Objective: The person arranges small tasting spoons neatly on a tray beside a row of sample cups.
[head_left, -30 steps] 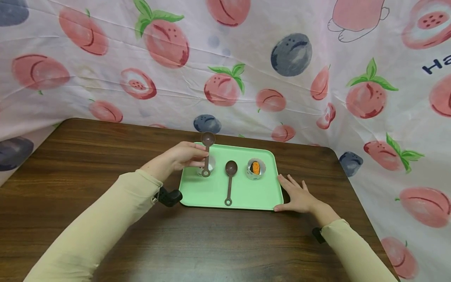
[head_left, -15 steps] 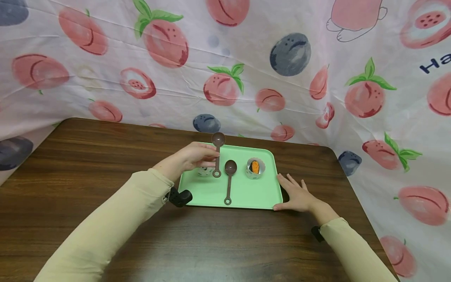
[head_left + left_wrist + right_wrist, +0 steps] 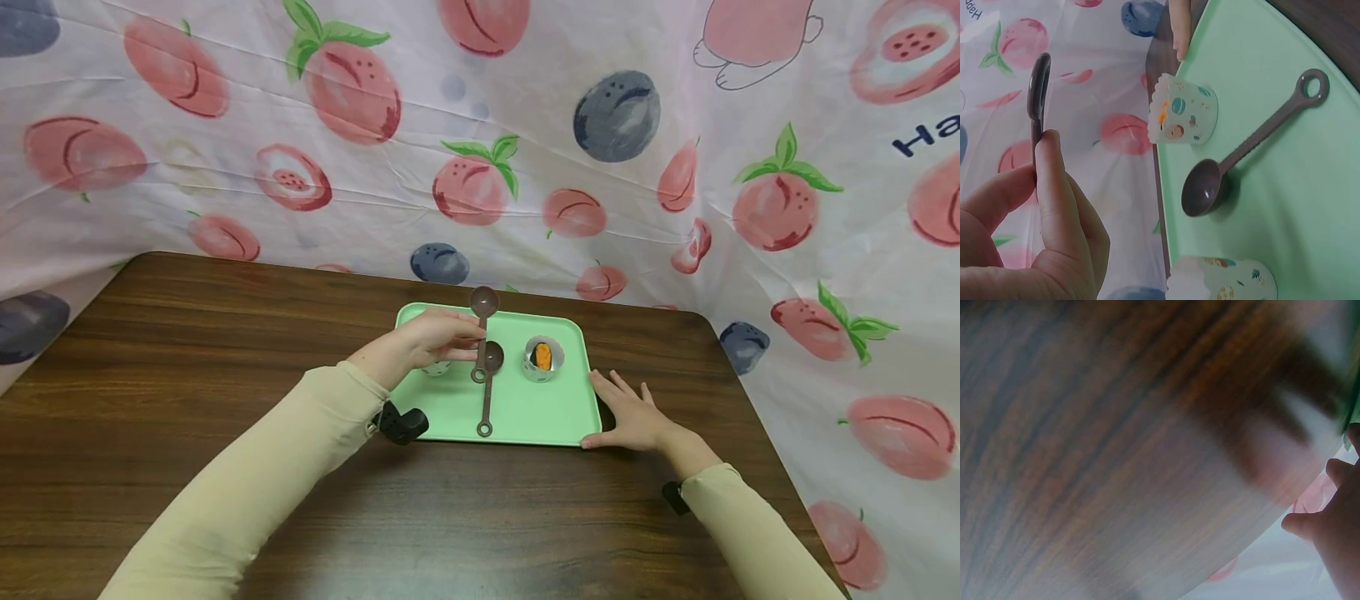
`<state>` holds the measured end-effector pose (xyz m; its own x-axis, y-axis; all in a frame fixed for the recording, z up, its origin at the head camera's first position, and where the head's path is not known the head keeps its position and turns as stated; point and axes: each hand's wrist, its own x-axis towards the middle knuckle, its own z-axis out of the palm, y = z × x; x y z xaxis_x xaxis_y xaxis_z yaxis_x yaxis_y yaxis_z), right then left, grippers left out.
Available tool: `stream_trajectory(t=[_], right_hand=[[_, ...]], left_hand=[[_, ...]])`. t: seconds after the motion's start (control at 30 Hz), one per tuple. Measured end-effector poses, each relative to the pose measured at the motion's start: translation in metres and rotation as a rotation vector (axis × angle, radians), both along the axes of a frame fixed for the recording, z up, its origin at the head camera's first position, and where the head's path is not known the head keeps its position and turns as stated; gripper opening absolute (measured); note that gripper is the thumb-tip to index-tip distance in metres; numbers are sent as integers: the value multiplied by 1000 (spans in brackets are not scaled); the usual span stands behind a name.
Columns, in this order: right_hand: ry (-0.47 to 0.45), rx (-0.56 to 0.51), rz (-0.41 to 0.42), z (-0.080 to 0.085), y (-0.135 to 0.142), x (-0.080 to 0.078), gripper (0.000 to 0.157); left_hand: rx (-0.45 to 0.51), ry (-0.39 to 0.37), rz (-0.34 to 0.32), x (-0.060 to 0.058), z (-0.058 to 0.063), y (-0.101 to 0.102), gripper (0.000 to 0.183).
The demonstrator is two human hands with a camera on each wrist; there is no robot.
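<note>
Head view: Held spoon (image 3: 482,346), centre of frame: dark brown, round bowl uppermost, slim straight handle ending in a ring; raised over the tray (image 3: 540,417), its lower end overlapping the bowl of the lying spoon (image 3: 487,393) in the picture. Left hand (image 3: 433,337): thumb and fingers pinching the held spoon's handle. Lying spoon: same brown and form, ring toward the bottom of the frame, set on the tray. Tray: pale green, rounded corners, raised rim. Right cup (image 3: 540,376): pale, with an orange-and-black piece (image 3: 543,356) inside. Left cup (image 3: 436,367): partly behind the left hand. Right hand (image 3: 632,417), right of centre: fingers spread wide, against the tray's right edge. Table: dark wood grain. Backdrop: white cloth, printed fruit.

Left wrist view: Held spoon, upper left, seen nearly edge-on, bowl up, between the left hand's fingertips, well apart from the lying spoon. Lying spoon, right of centre: glossy bowl, ridged handle, ring at upper right. Right cup, upper middle: scalloped rim, turquoise and brown motifs. Left cup, bottom edge, cut off.

Right wrist view: Table, blurred, filling most of the frame; right hand at lower right, fingers parted.
</note>
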<state>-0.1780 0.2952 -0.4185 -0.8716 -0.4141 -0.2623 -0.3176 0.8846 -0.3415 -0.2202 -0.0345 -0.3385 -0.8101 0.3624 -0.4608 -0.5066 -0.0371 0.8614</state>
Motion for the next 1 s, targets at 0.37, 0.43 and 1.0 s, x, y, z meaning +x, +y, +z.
stream_trajectory(t=[0.37,0.43,1.0], right_hand=[[-1,-1,-2,-1,1,0,109],[-4,1,-3,-1,1,-1,110],[8,16,-8,-2,0,-2,110]], left_hand=[[-14,-19,16,0,1,19,30],[-22,-17,12,0,0,24,35],[-6,-14,4,1,-10,64,39]])
